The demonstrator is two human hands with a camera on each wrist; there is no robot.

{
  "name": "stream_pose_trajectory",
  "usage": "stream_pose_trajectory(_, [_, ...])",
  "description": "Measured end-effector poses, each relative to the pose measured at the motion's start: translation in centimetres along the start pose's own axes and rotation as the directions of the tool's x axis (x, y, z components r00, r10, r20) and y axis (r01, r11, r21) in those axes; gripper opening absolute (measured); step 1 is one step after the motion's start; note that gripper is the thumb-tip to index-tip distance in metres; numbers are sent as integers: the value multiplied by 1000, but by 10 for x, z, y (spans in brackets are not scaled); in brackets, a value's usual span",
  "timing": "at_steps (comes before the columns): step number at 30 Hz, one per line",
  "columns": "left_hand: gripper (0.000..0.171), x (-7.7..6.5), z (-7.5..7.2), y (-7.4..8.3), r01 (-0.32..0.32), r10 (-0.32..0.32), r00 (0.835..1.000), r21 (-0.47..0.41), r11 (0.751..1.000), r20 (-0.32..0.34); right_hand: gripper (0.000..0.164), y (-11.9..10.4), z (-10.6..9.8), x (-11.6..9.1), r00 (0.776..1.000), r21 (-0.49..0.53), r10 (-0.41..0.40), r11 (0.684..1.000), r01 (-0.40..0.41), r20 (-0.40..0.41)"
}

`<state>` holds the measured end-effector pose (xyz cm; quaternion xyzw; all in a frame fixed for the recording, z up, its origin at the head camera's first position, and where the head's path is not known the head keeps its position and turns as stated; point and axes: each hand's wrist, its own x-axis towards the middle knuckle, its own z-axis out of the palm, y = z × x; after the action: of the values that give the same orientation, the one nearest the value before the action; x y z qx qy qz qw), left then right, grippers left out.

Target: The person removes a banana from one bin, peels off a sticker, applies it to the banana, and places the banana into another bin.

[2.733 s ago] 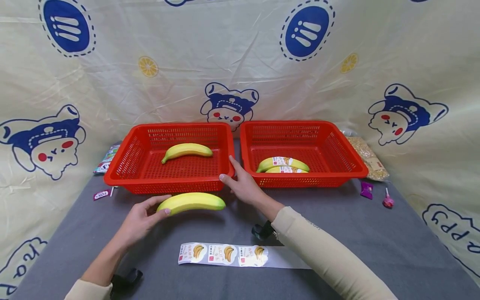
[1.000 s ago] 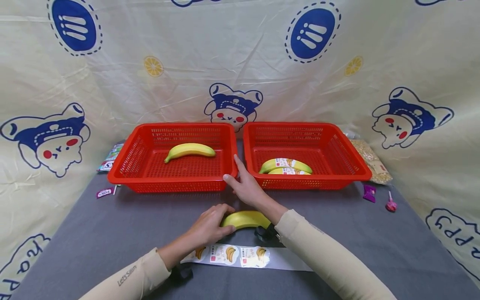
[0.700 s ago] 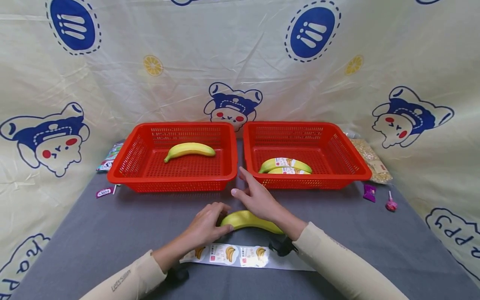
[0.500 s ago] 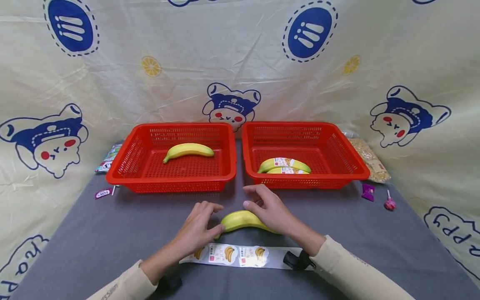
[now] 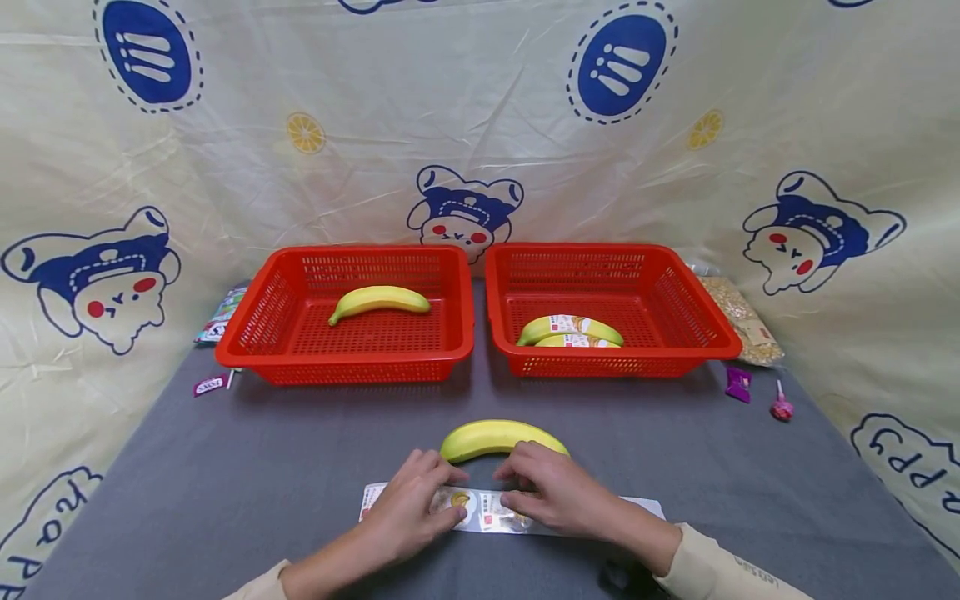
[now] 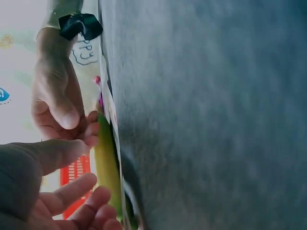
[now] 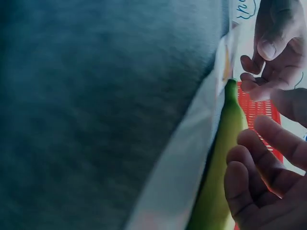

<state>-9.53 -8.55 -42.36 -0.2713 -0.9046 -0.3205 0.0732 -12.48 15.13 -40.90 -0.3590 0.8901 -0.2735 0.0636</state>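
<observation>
A label strip (image 5: 468, 527) with banana pictures lies on the grey cloth, partly hidden under both hands. My left hand (image 5: 414, 510) hovers over its left half, fingers loosely bent, holding nothing. Over the middle of the strip my right hand (image 5: 558, 493) has its fingers relaxed and a little curved, also with nothing in them. Just beyond the hands a bare banana (image 5: 498, 433) rests on the cloth; the right wrist view shows the banana (image 7: 223, 158) beside the strip (image 7: 180, 163). Whether any fingertip touches the strip cannot be told.
At the back stand two red baskets. The left basket (image 5: 337, 364) contains one banana (image 5: 382, 300); the right basket (image 5: 637, 358) contains two labelled bananas (image 5: 573, 327). Candy wrappers, a lollipop (image 5: 782, 408) and a bag of grains (image 5: 738, 321) lie at the sides.
My left hand brought the banana to the middle, set it down and let go. My right hand left the left basket's edge. Both hands have come nearer, over the strip.
</observation>
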Motion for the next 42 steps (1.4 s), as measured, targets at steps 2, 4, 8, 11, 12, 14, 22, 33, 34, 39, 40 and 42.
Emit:
stream_pose_trajectory(2, [30, 0, 3, -1, -12, 12, 1000, 24, 1000, 10, 19, 1, 3, -1, 1000, -23, -19, 1000, 19, 3])
stream_pose_trajectory(4, [30, 0, 4, -1, -14, 13, 1000, 38, 999, 25, 19, 1, 4, -1, 1000, -28, -19, 999, 20, 19])
stream_pose_trajectory(8, [29, 1, 9, -3, -62, 61, 998, 102, 993, 18, 20, 3, 5, 0, 996, -30, 11, 1000, -8, 85])
stream_pose_trajectory(11, [30, 1, 13, -4, -102, 101, 995, 165, 981, 19, 20, 3, 6, 1, 993, -49, 17, 999, -11, 120])
stream_pose_trajectory(12, [31, 1, 14, -4, -111, 109, 994, 184, 977, 24, 21, 3, 6, 1, 992, -59, 9, 998, -2, 122])
stream_pose_trajectory(14, [33, 1, 15, -4, -119, 113, 993, 206, 971, 40, 22, 3, 7, 2, 992, -76, 0, 997, 10, 128])
stream_pose_trajectory(22, [37, -1, 16, -4, -144, 139, 990, 276, 950, 40, 29, 3, 8, 1, 989, -84, 16, 996, -4, 145])
stream_pose_trajectory(33, [34, -3, 21, -7, -54, 56, 998, 112, 992, -13, 38, 6, 13, -1, 995, -110, -67, 991, 75, 72])
stream_pose_trajectory(34, [34, -3, 22, -7, -47, 49, 999, 97, 994, -23, 37, 7, 13, -2, 995, -113, -78, 990, 85, 65])
stream_pose_trajectory(39, [33, -4, 25, -9, -40, 44, 998, 75, 996, -46, 36, 9, 15, -1, 992, -120, -113, 986, 118, 47])
stream_pose_trajectory(40, [32, -4, 25, -9, -39, 42, 998, 75, 996, -46, 35, 9, 15, -1, 992, -117, -115, 986, 120, 48])
stream_pose_trajectory(42, [31, -4, 26, -9, -34, 37, 998, 72, 997, -42, 35, 9, 14, 0, 993, -107, -109, 988, 114, 54])
